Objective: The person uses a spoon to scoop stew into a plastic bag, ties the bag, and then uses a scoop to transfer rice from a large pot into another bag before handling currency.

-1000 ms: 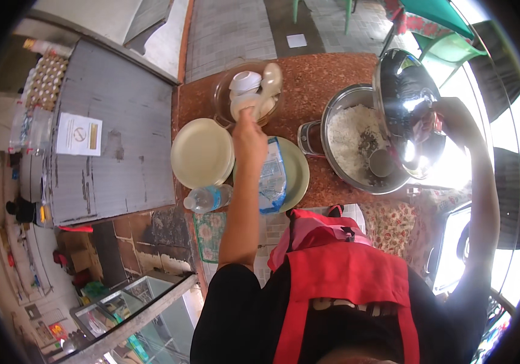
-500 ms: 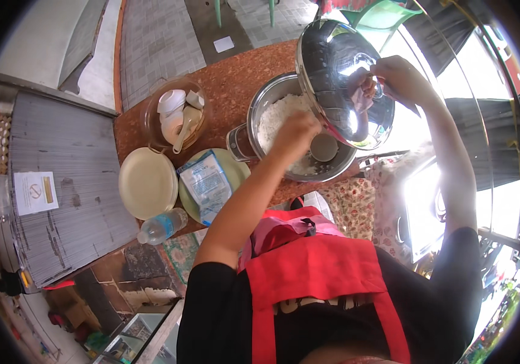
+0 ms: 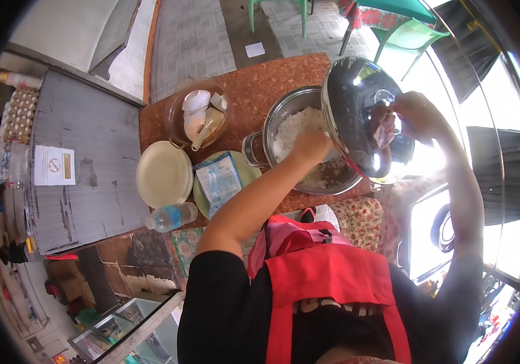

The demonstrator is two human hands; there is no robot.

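Note:
A wide metal pot point(image 3: 269, 127) with side handles holds white, crumbly food point(image 3: 293, 130) that looks like rice or flour. My left hand point(image 3: 312, 147) reaches over the pot's opening with its fingers curled; what they hold, if anything, is hidden. My right hand point(image 3: 417, 115) grips the shiny domed lid point(image 3: 357, 103) at its knob. The lid stands steeply tilted over the pot's right side and hides part of the inside.
The reddish-brown counter point(image 3: 254, 79) carries a clear bowl point(image 3: 172, 124) of white cups and a ladle, a stack of cream plates point(image 3: 163, 173), a green plate point(image 3: 244, 167) under a blue-and-white packet point(image 3: 218, 182), and a water bottle point(image 3: 172, 217). A green chair point(image 3: 414, 36) stands beyond.
The view has shifted, so the counter sits further right and lower. The lid has come down slightly beside my left hand. A pale round cup seen in the pot is now out of sight.

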